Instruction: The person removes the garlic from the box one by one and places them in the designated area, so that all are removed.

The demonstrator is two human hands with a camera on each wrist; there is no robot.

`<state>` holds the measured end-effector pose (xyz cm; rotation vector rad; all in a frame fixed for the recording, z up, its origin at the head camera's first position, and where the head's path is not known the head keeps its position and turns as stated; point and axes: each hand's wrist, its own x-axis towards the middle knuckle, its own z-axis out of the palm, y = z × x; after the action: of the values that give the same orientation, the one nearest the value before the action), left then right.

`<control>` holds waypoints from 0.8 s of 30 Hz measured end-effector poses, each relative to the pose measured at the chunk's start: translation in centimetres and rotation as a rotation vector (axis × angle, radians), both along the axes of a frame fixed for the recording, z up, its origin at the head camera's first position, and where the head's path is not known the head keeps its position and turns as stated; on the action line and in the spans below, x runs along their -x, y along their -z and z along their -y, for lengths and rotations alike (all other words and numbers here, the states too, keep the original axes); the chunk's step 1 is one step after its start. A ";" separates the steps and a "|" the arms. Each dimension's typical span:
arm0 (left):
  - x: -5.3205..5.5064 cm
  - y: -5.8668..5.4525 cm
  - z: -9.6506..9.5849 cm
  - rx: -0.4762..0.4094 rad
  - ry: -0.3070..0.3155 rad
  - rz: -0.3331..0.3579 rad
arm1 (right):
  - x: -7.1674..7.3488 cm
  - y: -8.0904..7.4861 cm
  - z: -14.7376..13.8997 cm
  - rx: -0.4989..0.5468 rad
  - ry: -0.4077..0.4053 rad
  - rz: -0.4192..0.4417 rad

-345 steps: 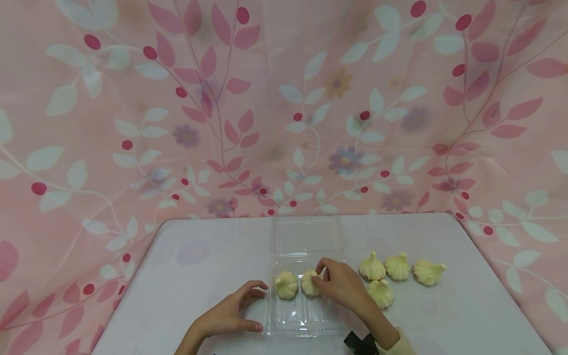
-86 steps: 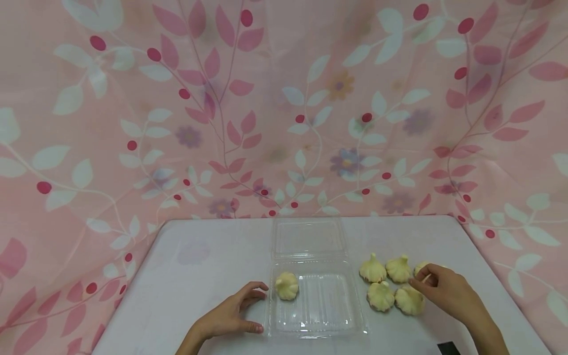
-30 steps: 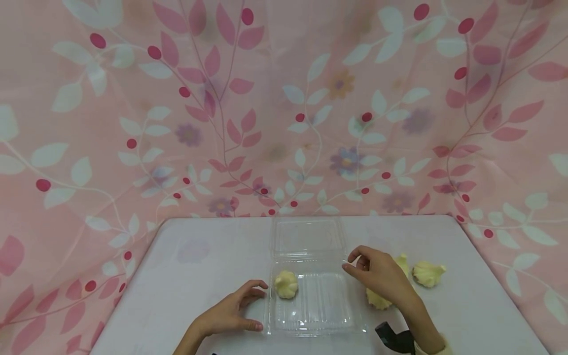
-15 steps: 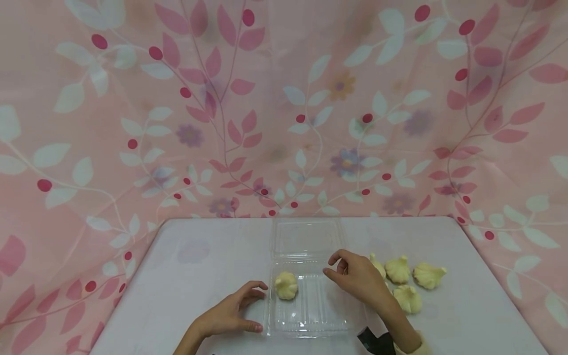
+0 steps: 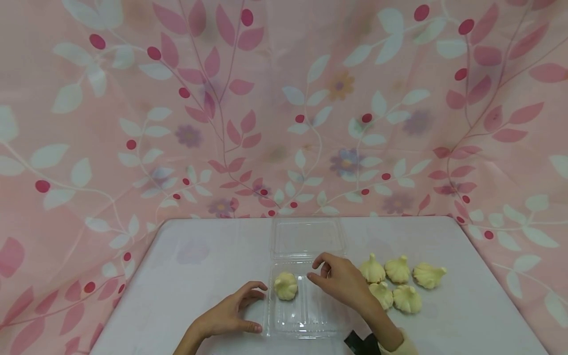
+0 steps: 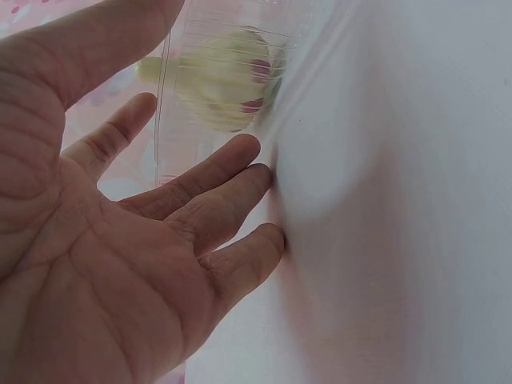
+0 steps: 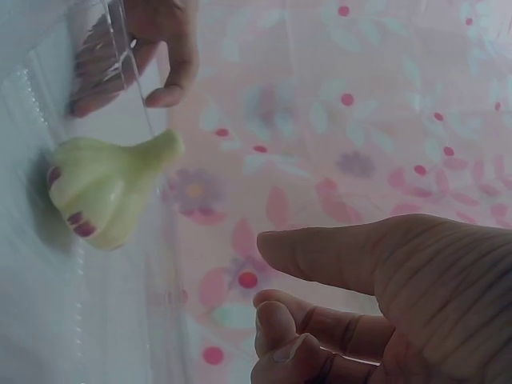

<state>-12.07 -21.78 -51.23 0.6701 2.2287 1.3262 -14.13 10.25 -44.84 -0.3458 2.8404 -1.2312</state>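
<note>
A garlic bulb sits in the left part of a clear plastic clamshell box, whose lid lies folded back. My left hand rests on the table beside the box's left wall, fingers spread and thumb apart, holding nothing. In the left wrist view its fingertips touch the table, and the bulb shows through the box wall. My right hand hovers over the right part of the box. The right wrist view shows its thumb and bent fingers apart, with nothing between them and the garlic bulb a short way off.
Several more garlic bulbs lie grouped on the white table to the right of the box. A pink floral cloth hangs behind the table's far edge. A black strap piece is at my right wrist.
A second bulb has left the box and joined the group on the right. My right hand, at that group earlier, has moved left over the box with nothing held. The left hand stayed put.
</note>
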 end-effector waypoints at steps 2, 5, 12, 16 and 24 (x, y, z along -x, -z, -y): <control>-0.1 -0.1 0.0 -0.005 0.000 0.001 | 0.0 0.2 0.4 0.001 -0.010 -0.003; -0.1 -0.1 0.0 -0.003 -0.002 0.002 | 0.1 0.4 0.9 0.012 -0.023 -0.020; 0.0 0.0 0.0 0.010 -0.005 -0.005 | 0.3 1.0 2.3 0.017 -0.060 -0.051; 0.0 0.0 0.0 0.010 -0.001 -0.010 | 0.4 1.3 3.0 0.017 -0.076 -0.041; 0.0 0.0 -0.1 0.009 0.003 -0.008 | 0.6 1.6 4.3 0.016 -0.102 -0.054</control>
<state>-12.06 -21.71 -51.22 0.6765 2.2383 1.3134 -14.73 5.90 -46.44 -0.5251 2.8195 -1.2442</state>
